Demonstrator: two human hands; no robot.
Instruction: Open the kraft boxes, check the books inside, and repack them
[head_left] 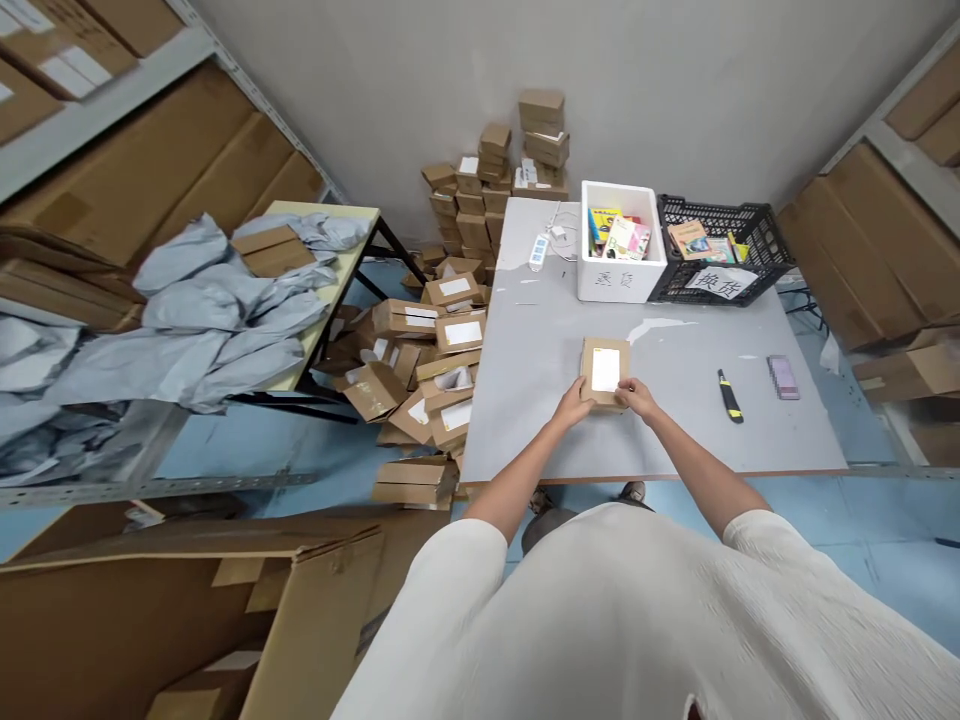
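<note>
A small cardboard box [587, 362] with a white label lies over the front half of the grey table [525, 420]. My left hand [573, 404] grips its near left corner, and my right hand [636, 397] holds the near right corner, its fingers close to the label. Both hands are closed on the box. To the right of it rests a black and yellow utility knife [729, 397], apart from my hands. Further right lies a phone [783, 377].
At the table's back stand a white foam box [621, 283] and a black plastic crate [724, 250], both holding books. A power strip [538, 252] lies beside them. Cardboard boxes [459, 333] pile up left of the table; grey mailing bags [195, 300] cover a side table.
</note>
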